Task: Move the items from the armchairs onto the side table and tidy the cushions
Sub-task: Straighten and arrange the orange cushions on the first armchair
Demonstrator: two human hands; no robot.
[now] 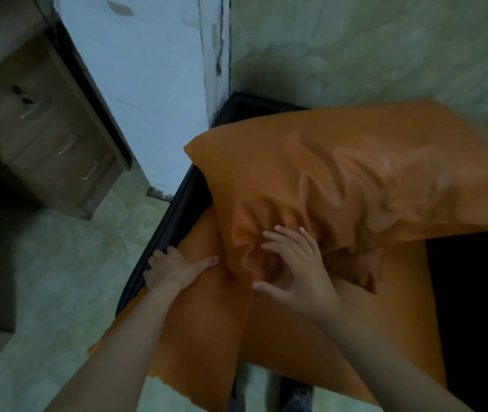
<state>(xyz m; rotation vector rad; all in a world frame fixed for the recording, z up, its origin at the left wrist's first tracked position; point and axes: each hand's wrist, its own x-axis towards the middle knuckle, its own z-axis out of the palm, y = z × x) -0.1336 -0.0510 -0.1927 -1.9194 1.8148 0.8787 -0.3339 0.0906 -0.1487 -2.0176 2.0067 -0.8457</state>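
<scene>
An orange back cushion (340, 179) leans against the wall on a dark armchair (177, 203). Below it lies an orange seat cushion (311, 337) that covers the seat. My left hand (174, 269) rests at the left edge of the seat cushion, thumb stretched toward the back cushion, fingers over the chair's dark side rail. My right hand (296, 266) is spread with straight fingers and presses into the creased lower corner of the back cushion.
A wooden drawer unit (46, 138) with metal handles stands at the left. A pale blue wall corner (153, 84) juts out between it and the armchair. Green tiled floor (58, 278) stretches to the left. The chair's right side (474, 292) is dark.
</scene>
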